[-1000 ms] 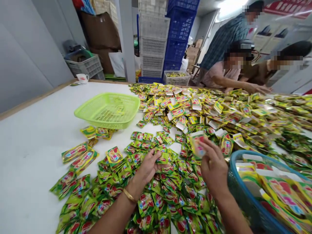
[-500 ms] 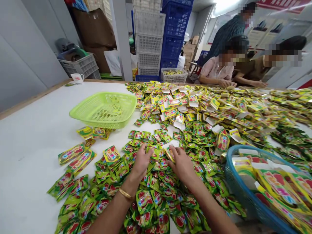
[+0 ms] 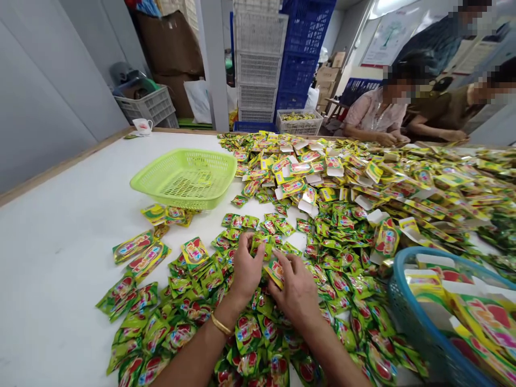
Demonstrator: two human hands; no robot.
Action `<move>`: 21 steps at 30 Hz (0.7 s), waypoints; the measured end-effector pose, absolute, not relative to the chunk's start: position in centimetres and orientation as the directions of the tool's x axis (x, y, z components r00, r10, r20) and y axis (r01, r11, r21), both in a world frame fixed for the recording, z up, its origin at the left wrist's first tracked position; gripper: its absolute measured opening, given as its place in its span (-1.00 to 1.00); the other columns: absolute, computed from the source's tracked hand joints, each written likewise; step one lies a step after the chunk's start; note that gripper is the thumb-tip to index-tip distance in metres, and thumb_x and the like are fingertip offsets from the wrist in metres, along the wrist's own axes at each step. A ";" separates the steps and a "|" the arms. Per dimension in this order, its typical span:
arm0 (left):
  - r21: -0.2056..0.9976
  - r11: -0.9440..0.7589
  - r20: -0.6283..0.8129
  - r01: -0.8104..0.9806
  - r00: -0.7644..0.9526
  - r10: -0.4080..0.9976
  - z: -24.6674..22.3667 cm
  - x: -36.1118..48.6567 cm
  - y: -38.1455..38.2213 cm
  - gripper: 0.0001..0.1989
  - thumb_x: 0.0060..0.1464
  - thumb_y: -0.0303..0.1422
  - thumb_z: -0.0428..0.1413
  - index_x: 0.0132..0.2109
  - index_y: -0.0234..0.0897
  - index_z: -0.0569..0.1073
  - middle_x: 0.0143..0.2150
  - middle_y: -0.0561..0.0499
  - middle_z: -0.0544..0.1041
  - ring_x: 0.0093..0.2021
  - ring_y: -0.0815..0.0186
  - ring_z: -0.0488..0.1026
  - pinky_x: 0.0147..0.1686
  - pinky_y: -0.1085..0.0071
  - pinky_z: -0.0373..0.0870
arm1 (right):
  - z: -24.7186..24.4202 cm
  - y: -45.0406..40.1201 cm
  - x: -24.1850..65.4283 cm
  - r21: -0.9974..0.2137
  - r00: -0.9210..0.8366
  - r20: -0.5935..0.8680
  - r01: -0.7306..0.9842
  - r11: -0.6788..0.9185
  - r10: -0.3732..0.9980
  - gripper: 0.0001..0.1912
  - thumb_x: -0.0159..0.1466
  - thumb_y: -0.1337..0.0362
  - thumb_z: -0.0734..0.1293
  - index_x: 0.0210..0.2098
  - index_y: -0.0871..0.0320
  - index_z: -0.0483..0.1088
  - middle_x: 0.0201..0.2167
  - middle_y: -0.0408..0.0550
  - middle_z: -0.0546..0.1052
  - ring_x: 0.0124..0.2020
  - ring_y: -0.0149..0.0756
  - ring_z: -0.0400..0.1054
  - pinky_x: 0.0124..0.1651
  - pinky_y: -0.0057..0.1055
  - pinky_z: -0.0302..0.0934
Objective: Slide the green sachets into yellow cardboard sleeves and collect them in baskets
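Both hands are over a heap of small green sachets point(image 3: 193, 309) with watermelon prints. My left hand point(image 3: 246, 269), with a gold bangle point(image 3: 221, 324) at the wrist, pinches a green sachet point(image 3: 260, 247) between thumb and fingers. My right hand point(image 3: 297, 290) grips a small yellow-green printed carton point(image 3: 276, 273) just beside it. The carton's upper end is close to the sachet; whether they touch I cannot tell. Several flat cartons lie left of the heap, one of them a yellow carton point(image 3: 141, 258).
A lime-green basket point(image 3: 217, 202) stands at the back left. The blue basket point(image 3: 397, 285) at right holds cartons. A large pile of open cartons point(image 3: 363, 177) spreads across the back. A mug point(image 3: 142, 126) sits at the far corner. Stacked crates point(image 3: 260, 64) and several people are beyond the table.
The camera view has swung slightly left. My hands have come closer together; the left now holds a sachet up beside the carton, which the right hand has tilted up.
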State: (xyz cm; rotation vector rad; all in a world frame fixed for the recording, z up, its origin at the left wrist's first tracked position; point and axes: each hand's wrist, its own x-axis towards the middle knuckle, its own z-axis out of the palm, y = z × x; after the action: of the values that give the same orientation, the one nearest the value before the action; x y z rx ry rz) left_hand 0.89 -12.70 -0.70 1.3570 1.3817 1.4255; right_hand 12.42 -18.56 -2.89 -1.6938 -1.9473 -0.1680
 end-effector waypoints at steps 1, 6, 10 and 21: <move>0.958 -0.189 0.230 0.214 -0.184 0.956 -0.6 1.0 -13.0 -0.86 0.02 -0.38 0.07 -0.22 -0.24 0.32 -0.30 0.04 0.46 -0.27 0.33 0.42 -0.19 0.39 0.35 | -3.0 -18.4 12.4 -0.267 -0.055 0.480 0.941 0.206 0.876 -0.45 0.15 0.26 0.27 0.15 0.12 0.21 -0.09 0.09 0.35 -0.15 -0.16 0.30 -0.16 -0.24 0.27; 0.938 -0.176 0.175 0.298 0.030 0.984 -0.2 1.0 -13.3 -0.80 0.03 -0.41 0.03 -0.15 -0.24 0.41 -0.25 0.01 0.51 -0.20 0.29 0.44 -0.10 0.36 0.32 | -3.6 -18.2 13.6 -0.266 -0.056 0.572 0.931 0.250 0.818 -0.43 0.20 0.23 0.24 0.20 0.15 0.14 -0.06 0.11 0.36 -0.08 -0.15 0.28 -0.07 -0.22 0.25; 0.967 -0.063 -0.010 0.247 0.284 0.959 0.1 -0.3 -12.2 -0.92 -0.04 -0.38 0.05 -0.39 -0.30 0.41 -0.46 0.08 0.44 -0.38 0.32 0.37 -0.33 0.46 0.30 | -4.0 -18.7 14.2 -0.152 -0.170 0.573 0.939 0.308 0.801 -0.43 0.23 0.26 0.23 0.22 0.13 0.12 0.00 0.10 0.38 -0.02 -0.15 0.27 -0.01 -0.21 0.18; 0.975 -0.060 -0.052 0.216 0.480 0.876 1.8 -1.2 -12.7 -0.86 -0.05 -0.37 0.06 -0.29 -0.28 0.41 -0.37 0.03 0.46 -0.34 0.31 0.36 -0.31 0.45 0.29 | -4.2 -18.8 14.5 -0.105 -0.253 0.588 0.918 0.383 0.768 -0.43 0.28 0.19 0.21 0.25 0.19 0.07 0.06 0.09 0.38 -0.03 -0.17 0.29 -0.02 -0.24 0.13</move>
State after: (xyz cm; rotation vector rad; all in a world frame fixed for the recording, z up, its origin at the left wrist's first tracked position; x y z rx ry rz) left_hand -1.23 -12.66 1.81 1.5701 0.9755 0.7132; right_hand 14.48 -18.77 -4.20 -1.4426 -2.0867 -0.3498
